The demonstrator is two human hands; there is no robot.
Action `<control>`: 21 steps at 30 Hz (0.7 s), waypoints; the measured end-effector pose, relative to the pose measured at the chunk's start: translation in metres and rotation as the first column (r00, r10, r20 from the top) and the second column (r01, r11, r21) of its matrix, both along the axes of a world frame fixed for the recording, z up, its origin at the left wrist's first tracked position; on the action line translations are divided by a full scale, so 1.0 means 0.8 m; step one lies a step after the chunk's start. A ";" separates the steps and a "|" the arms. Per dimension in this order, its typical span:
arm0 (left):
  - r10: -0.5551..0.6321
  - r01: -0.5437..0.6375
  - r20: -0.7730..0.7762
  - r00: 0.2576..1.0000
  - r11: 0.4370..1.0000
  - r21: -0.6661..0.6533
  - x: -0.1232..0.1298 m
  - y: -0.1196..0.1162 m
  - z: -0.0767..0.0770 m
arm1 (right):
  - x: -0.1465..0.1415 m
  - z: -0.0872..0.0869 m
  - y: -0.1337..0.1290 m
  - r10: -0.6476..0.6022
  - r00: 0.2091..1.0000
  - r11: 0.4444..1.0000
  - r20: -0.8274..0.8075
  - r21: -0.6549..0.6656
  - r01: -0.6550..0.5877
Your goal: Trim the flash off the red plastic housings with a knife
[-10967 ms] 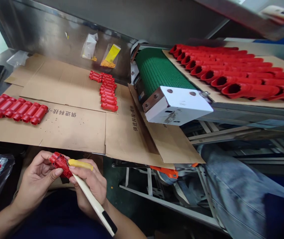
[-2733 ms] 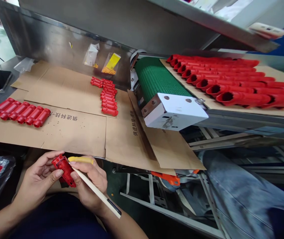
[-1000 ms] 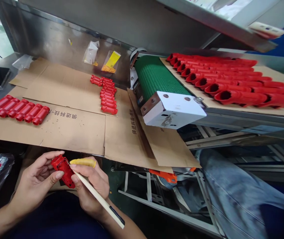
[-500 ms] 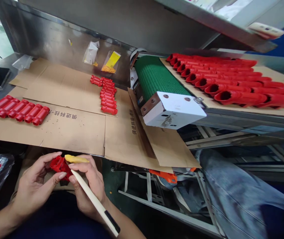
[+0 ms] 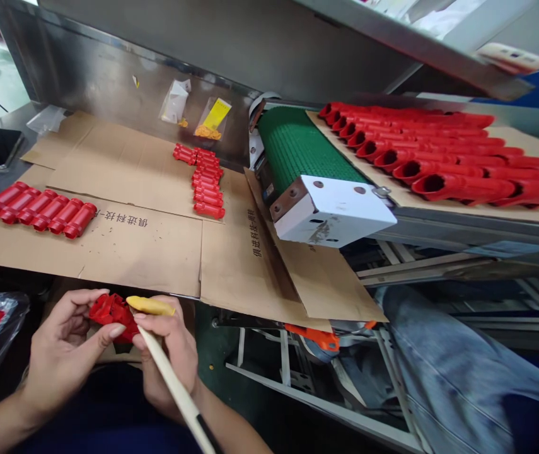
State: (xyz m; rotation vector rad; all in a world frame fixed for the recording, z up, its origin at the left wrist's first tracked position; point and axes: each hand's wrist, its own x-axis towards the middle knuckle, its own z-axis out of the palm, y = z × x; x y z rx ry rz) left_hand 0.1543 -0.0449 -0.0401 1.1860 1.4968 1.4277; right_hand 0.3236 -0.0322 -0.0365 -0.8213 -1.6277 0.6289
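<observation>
My left hand (image 5: 68,350) pinches one end of a red plastic tubular part (image 5: 114,310) between fingers and thumb, just below the table's front edge. The part's side, with ridges and gaps, faces up. My right hand (image 5: 168,353) is closed around a slim tool with a pale handle (image 5: 169,372) and a black band near its rear end. Its working tip is hidden at the red part. A yellow finger cover (image 5: 150,306) sits over my right index finger, beside the part. The right fingers also touch the part's near end.
Red tubes (image 5: 40,208) lie in a row on the cardboard (image 5: 156,265), with more red tubes (image 5: 207,183) stacked farther back. A green conveyor belt (image 5: 297,142) stands right, beside large red parts (image 5: 458,186). A lined bin (image 5: 11,334) holds red parts at left. Another person's leg (image 5: 453,353) is at right.
The red part has turned in my fingers: its round open end faced up before, and now its ridged side shows. The pale-handled tool has shifted slightly down and left.
</observation>
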 end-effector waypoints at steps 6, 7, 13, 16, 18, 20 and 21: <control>-0.076 0.130 0.287 0.955 0.976 -0.175 -0.016 0.006 0.002 | 0.022 -0.001 0.008 0.117 0.885 0.867 -0.451 -0.388 -0.312; -0.095 0.156 0.318 0.943 0.972 -0.174 -0.017 0.008 0.002 | 0.024 -0.003 0.009 0.118 0.861 0.845 -0.495 -0.406 -0.349; -0.029 0.133 0.433 0.901 0.968 -0.212 -0.007 0.008 0.007 | 0.030 -0.007 0.017 0.095 0.743 0.747 -0.662 -0.447 -0.493; -0.035 0.152 0.470 0.882 0.965 -0.214 -0.004 0.002 0.007 | 0.035 -0.002 0.018 0.161 0.660 0.692 -0.734 -0.393 -0.605; -0.088 0.203 0.452 0.888 0.956 -0.212 -0.011 0.005 0.007 | 0.043 0.002 0.019 0.252 0.598 0.655 -0.761 -0.320 -0.684; -0.163 0.238 0.325 0.932 0.950 -0.203 -0.024 0.024 0.011 | 0.055 0.006 0.021 0.354 0.567 0.628 -0.743 -0.261 -0.734; -0.207 0.245 0.199 0.958 0.951 -0.190 -0.033 0.041 0.016 | 0.060 0.008 0.021 0.385 0.587 0.629 -0.712 -0.263 -0.732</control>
